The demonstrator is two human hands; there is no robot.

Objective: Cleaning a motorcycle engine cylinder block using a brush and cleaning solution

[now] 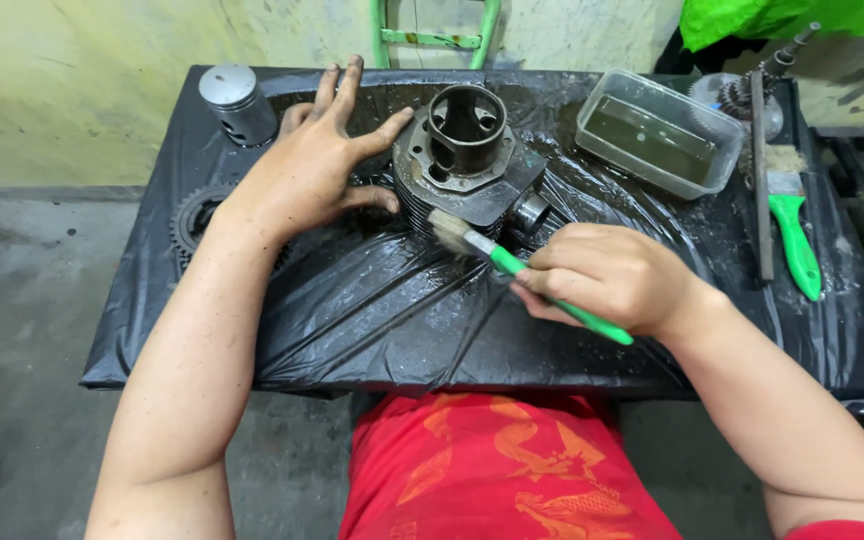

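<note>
Cylinder [465, 160]: dark finned engine part, mid-worktop, bore facing up.
Brush [512, 268]: green handle, bristles touching the cylinder's near side.
Right hand [602, 275]: clamped around the brush handle.
Left hand [317, 160]: fingers spread flat, thumb against the cylinder.
Worktop [402, 330]: covered in wet black plastic.
Tray [657, 130]: clear, murky liquid, right rear.

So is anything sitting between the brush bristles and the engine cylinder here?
Nothing visible does. The green-handled paintbrush, held in the right hand, has its bristles right at the side of the dark finned metal engine cylinder, while the left hand rests against the cylinder's other side, clear of the brush.
</note>
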